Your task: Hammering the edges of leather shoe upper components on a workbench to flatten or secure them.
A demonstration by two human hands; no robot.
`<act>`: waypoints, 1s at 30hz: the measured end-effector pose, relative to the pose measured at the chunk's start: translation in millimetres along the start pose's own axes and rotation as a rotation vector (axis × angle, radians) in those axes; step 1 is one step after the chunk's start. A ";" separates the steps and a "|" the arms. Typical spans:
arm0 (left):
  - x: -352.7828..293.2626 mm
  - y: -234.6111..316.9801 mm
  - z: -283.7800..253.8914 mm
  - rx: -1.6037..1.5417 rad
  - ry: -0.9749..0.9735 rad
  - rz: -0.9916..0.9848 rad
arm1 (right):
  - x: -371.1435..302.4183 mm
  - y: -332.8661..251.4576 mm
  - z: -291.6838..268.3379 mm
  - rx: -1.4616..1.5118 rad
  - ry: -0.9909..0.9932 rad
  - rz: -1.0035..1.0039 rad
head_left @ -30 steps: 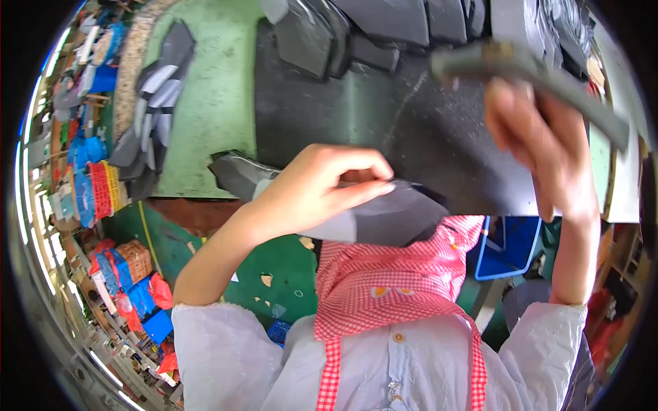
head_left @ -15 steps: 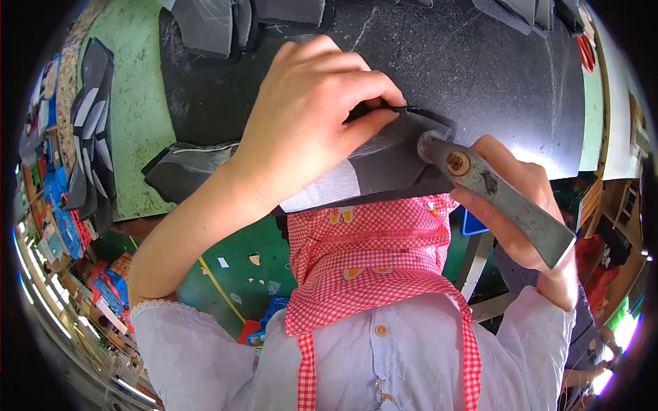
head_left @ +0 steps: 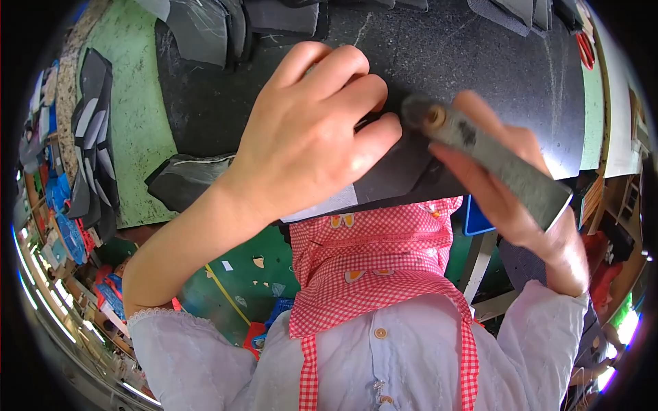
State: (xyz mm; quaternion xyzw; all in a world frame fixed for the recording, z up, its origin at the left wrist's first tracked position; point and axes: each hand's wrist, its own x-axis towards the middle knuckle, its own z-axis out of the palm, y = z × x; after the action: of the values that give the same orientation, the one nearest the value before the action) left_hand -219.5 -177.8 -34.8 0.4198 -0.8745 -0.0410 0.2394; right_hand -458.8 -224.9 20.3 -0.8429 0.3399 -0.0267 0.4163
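Hammer (head_left: 510,168) shifted toward my curled left fingers (head_left: 345,68), hold hidden; right fingers (head_left: 473,179) clasp it; best strike clear of fingertips, near desk's (head_left: 137,130) front edge.

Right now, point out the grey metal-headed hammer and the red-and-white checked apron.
Grey metal-headed hammer (head_left: 508,163), head view: middle of its head.
Red-and-white checked apron (head_left: 373,300), head view: on its bib.

From the bare left hand (head_left: 312,133), a hand could pass at two o'clock over the flat black work mat (head_left: 486,61). The blocky grey metal hammer (head_left: 510,168) and bare right hand (head_left: 491,197) obstruct three o'clock; stacked grey flat panels (head_left: 197,31), ten o'clock.
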 end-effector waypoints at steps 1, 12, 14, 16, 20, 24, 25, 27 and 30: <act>-2.2 3.7 -0.3 0.017 0.012 -0.009 | 0.8 0.1 0.9 0.000 -0.003 -0.003; -17.4 9.7 -9.5 -0.018 0.060 -0.195 | 2.6 -5.7 6.9 0.082 -0.070 0.017; -21.1 3.1 -11.4 -0.069 0.013 -0.292 | 11.0 -15.2 4.3 -0.055 -0.111 0.051; -29.6 -1.8 -8.8 -0.141 0.048 -0.251 | 19.9 -3.5 5.1 -0.221 0.159 -0.384; -28.3 7.6 -16.0 -0.052 0.023 -0.205 | 12.2 -21.1 8.4 0.033 -0.116 0.031; -45.4 -0.6 -17.2 -0.157 0.002 -0.269 | 26.8 -9.5 7.8 -0.313 0.149 -0.433; -39.7 6.2 -23.4 -0.019 0.006 -0.187 | 23.8 -11.9 6.8 -0.197 0.084 -0.323; -37.7 4.9 -28.6 -0.055 -0.049 -0.254 | 17.6 -24.6 13.9 -0.162 -0.043 -0.166; -50.5 -4.0 -32.4 -0.302 -0.179 -0.514 | 23.7 -27.2 15.3 0.016 -0.184 0.003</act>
State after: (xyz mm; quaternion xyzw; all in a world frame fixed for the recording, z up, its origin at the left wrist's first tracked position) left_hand -175.1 -138.1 -26.7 0.5816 -0.7413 -0.2668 0.2029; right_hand -420.7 -217.1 24.3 -0.8379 0.3012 0.0485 0.4526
